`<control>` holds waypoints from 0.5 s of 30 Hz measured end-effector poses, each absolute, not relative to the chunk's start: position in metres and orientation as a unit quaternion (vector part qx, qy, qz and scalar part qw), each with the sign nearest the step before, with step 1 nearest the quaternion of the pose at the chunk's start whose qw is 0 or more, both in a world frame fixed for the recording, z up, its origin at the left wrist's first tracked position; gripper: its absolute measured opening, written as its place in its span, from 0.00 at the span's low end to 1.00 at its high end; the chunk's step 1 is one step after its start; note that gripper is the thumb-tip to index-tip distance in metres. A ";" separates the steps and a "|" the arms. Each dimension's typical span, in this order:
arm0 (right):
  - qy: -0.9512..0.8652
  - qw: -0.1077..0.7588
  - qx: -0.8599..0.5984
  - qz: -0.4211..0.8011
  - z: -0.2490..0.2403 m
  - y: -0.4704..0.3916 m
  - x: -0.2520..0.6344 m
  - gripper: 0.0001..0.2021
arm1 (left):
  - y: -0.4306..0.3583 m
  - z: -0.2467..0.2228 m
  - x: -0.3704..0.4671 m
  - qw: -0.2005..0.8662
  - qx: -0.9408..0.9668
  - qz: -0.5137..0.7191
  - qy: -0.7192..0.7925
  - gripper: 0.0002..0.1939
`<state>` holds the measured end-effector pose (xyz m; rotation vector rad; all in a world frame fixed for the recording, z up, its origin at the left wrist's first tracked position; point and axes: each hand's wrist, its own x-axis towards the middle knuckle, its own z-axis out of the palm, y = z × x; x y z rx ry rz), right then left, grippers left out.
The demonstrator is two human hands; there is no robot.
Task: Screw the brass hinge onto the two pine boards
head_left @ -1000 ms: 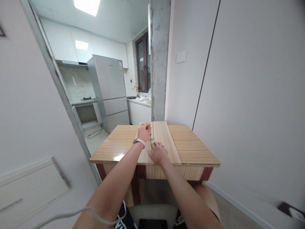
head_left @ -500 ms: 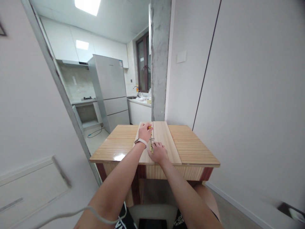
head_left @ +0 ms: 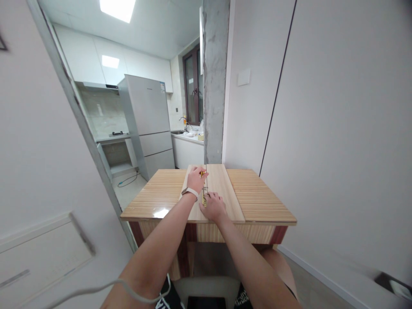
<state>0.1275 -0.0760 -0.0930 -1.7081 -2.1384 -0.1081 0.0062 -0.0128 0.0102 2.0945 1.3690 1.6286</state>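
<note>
My left hand (head_left: 194,178), with a pale band at its wrist, is closed around a small yellow-and-black tool (head_left: 202,174) above the far part of a pale wooden board (head_left: 230,193). A thin dark line, perhaps the tool's shaft, runs from it toward my right hand (head_left: 214,207). That hand rests nearer to me on the board, its fingers curled together beside a small yellow piece (head_left: 204,200). Fingers partly cover the piece, and its kind is too small to make out. Small dark marks show between the hands, by a dark seam (head_left: 207,182) running along the board.
Beneath the board is a striped wooden table (head_left: 257,197) with an overhanging top. A grey cable (head_left: 122,283) crosses my left forearm. White walls stand on both sides. Beyond the table are a grey pillar (head_left: 215,86), a silver refrigerator (head_left: 148,111) and a sink counter (head_left: 188,148).
The tool in my left hand seems turned slightly, and its fingers have shifted a little. My right hand stays in place on the board. The whole view has moved very slightly.
</note>
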 end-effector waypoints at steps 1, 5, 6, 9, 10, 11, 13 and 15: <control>-0.765 0.200 -0.611 -0.038 -0.093 -0.076 0.127 0.29 | -0.014 0.012 0.007 0.079 0.695 0.546 0.461 0.03; -0.762 0.208 -0.611 -0.044 -0.095 -0.076 0.127 0.28 | -0.016 0.017 0.009 0.066 0.684 0.541 0.485 0.04; -0.762 0.211 -0.610 -0.046 -0.095 -0.075 0.128 0.28 | -0.017 0.018 0.009 0.062 0.683 0.537 0.491 0.04; -0.763 0.221 -0.605 -0.048 -0.097 -0.074 0.128 0.28 | -0.018 0.019 0.008 0.056 0.681 0.532 0.500 0.04; -0.763 0.223 -0.604 -0.048 -0.097 -0.074 0.128 0.27 | -0.018 0.018 0.008 0.056 0.681 0.532 0.500 0.04; -0.763 0.225 -0.604 -0.049 -0.097 -0.074 0.128 0.27 | -0.017 0.018 0.008 0.056 0.681 0.533 0.499 0.05; -0.762 0.225 -0.605 -0.050 -0.097 -0.074 0.128 0.27 | -0.017 0.017 0.008 0.057 0.683 0.532 0.497 0.05; -0.762 0.221 -0.607 -0.048 -0.097 -0.074 0.128 0.27 | -0.015 0.017 0.007 0.063 0.682 0.533 0.497 0.07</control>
